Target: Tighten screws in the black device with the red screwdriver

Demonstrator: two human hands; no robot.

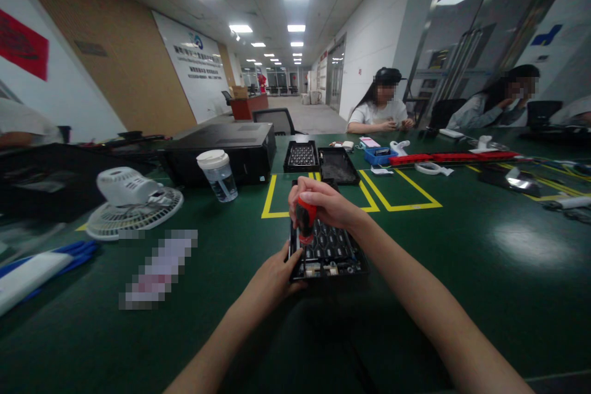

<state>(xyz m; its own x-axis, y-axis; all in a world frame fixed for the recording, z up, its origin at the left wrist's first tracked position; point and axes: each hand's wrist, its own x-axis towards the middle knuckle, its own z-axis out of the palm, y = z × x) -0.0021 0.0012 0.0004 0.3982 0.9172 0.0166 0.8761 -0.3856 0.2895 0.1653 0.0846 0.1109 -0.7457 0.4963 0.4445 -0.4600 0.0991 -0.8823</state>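
Note:
My right hand (323,200) is wrapped round a screwdriver (305,218) with a red and black handle, held upright with its shaft down. Below it lies an open black case (355,269) with rows of dark rounded cells inside and small parts along its near edge. The screwdriver's tip is over the near left part of the case; whether it touches a screw I cannot tell. Gripping the left side of the case is my left hand (277,271), thumb on the rim and some fingers hidden beneath.
Farther back stand a second cell-filled case (301,157) and a black lid or tray (339,166). To the left are a lidded cup (219,175), a black computer case (231,141) and a white fan (133,203). A blue bin (379,155) is behind, near a seated person (381,108).

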